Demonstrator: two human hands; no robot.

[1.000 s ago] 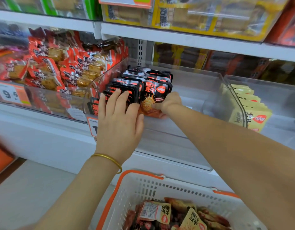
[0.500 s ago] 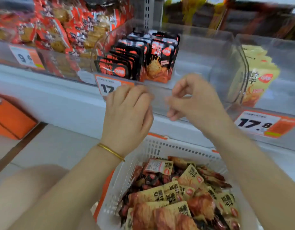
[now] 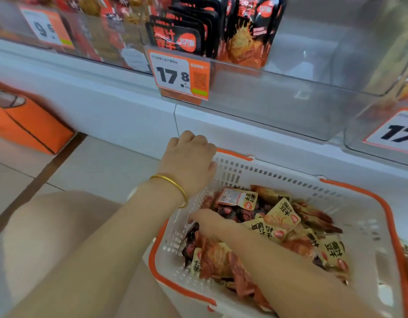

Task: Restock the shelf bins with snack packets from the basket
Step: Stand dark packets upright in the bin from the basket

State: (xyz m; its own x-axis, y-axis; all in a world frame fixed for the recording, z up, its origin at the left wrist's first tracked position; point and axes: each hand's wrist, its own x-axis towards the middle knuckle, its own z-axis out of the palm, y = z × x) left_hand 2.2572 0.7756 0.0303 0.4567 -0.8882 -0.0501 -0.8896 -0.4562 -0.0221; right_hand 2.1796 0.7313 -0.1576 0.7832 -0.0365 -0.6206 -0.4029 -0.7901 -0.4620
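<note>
A white basket with an orange rim (image 3: pixel 358 193) sits on the floor below the shelf. It holds several yellow snack packets (image 3: pixel 282 214) mixed with red and dark ones. My left hand (image 3: pixel 189 161), with a gold bangle, is curled over the basket's far left corner, thumb against the inside wall. My right hand (image 3: pixel 211 222) reaches into the left side of the basket, its fingertips buried among dark packets; whether it holds one is hidden. Above, a clear shelf bin (image 3: pixel 290 92) holds upright black-and-red packets (image 3: pixel 244 31) in its left part.
A 17.8 price tag (image 3: pixel 179 74) hangs on the bin's front. A neighbouring bin with red packets and a 9.6 tag (image 3: pixel 47 28) is at left, another clear bin (image 3: pixel 381 125) at right. An orange box (image 3: pixel 26 125) lies on the floor. My knee (image 3: pixel 49 226) is at lower left.
Both hands dropped from the bin's front down to the basket. The left now rests on the basket's corner, the right is in among the packets. The view tilted down.
</note>
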